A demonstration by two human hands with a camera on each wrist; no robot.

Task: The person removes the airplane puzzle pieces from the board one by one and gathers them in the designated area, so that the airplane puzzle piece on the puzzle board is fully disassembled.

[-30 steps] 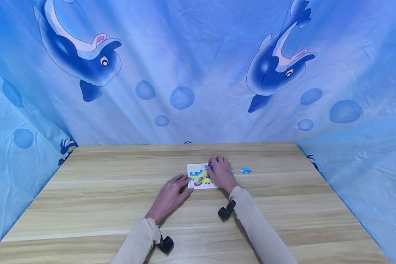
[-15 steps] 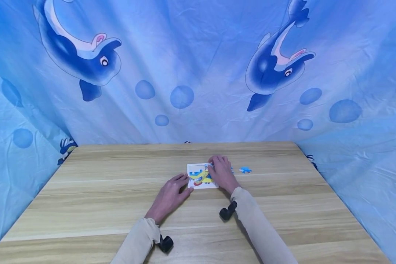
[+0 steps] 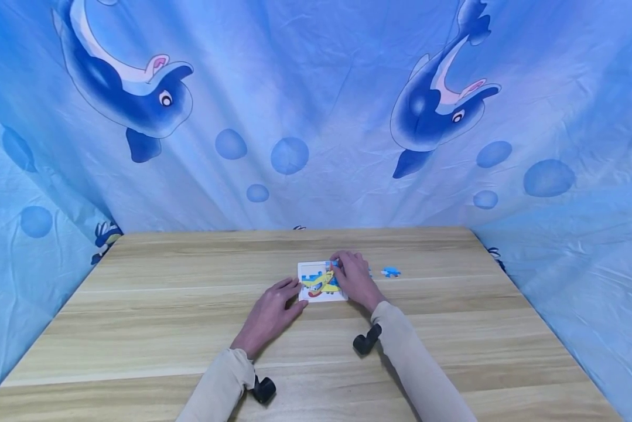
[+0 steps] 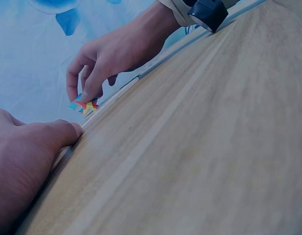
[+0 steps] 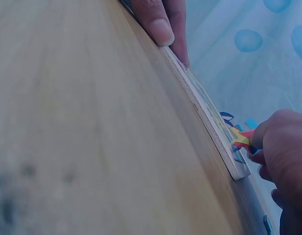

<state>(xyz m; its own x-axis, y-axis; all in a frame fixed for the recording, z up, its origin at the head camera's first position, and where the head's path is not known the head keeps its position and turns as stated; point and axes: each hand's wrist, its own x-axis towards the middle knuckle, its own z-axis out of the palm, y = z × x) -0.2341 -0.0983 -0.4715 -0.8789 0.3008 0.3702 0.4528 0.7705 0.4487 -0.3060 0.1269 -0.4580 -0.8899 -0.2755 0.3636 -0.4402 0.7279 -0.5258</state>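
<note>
A shallow white-rimmed jigsaw tray [image 3: 323,299] lies on the table, partly filled with pieces picturing a yellow, red and blue airplane. My left hand [image 3: 270,310] rests at its left end, fingers and thumb touching the edge; the right wrist view shows the thumb [image 5: 162,32] on a corner. Over the tray's right part, my right hand [image 3: 355,280] pinches a blue, red and yellow puzzle piece [image 4: 87,105] between thumb and fingers. In the right wrist view this puzzle piece [image 5: 243,139] is tilted, close above the tray. The right hand hides the tray's right end.
A loose blue puzzle piece [image 3: 391,272] lies to the right of the tray. Part of another blue piece [image 3: 370,272] shows beside the right hand. The wooden table [image 3: 189,328] ends at a blue dolphin-print curtain [image 3: 337,187] behind and at both sides.
The right hand stays over the tray, its wrist shifted slightly right. More of the pinched puzzle piece's red and yellow shows now than before. The left hand has kept its place.
</note>
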